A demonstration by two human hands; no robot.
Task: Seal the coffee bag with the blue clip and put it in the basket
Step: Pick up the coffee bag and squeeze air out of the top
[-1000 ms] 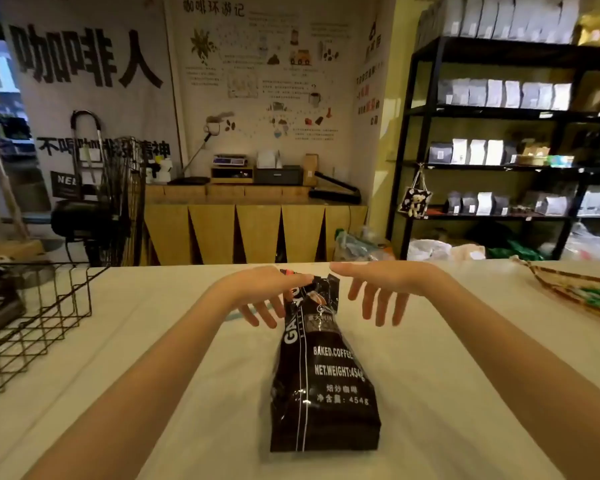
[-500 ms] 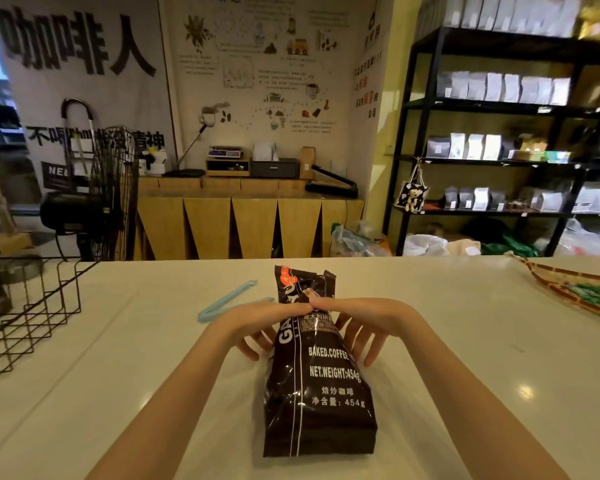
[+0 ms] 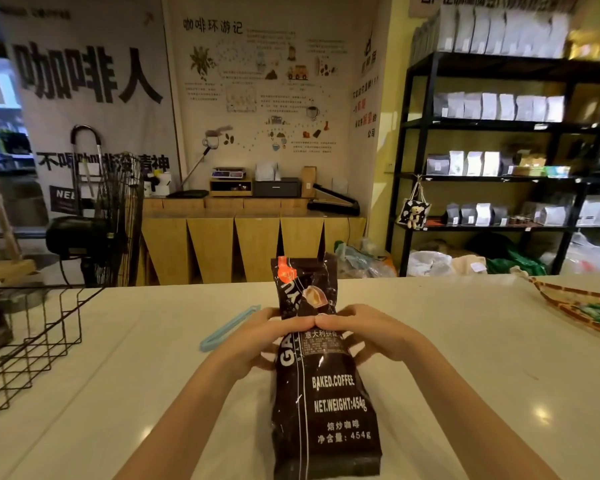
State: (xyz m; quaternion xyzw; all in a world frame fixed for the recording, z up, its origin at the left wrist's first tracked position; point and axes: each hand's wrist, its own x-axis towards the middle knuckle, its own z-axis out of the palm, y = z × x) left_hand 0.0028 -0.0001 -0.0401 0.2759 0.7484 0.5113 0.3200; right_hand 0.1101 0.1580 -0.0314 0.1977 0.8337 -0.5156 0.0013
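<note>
A black coffee bag with white lettering lies lengthwise on the white table, its crumpled top end raised and pointing away from me. My left hand and my right hand grip the bag's upper part from both sides, thumbs meeting across its front. The light blue clip rests on the table just left of my left hand, partly hidden behind it. A black wire basket stands at the table's left edge.
A woven tray with green items sits at the table's right edge. Something dark sits inside the wire basket. Beyond the table are a wooden counter, a fan and black shelves of bags.
Both hands went from hovering open over the bag's top to gripping its upper part, and the top end now stands lifted off the table.
</note>
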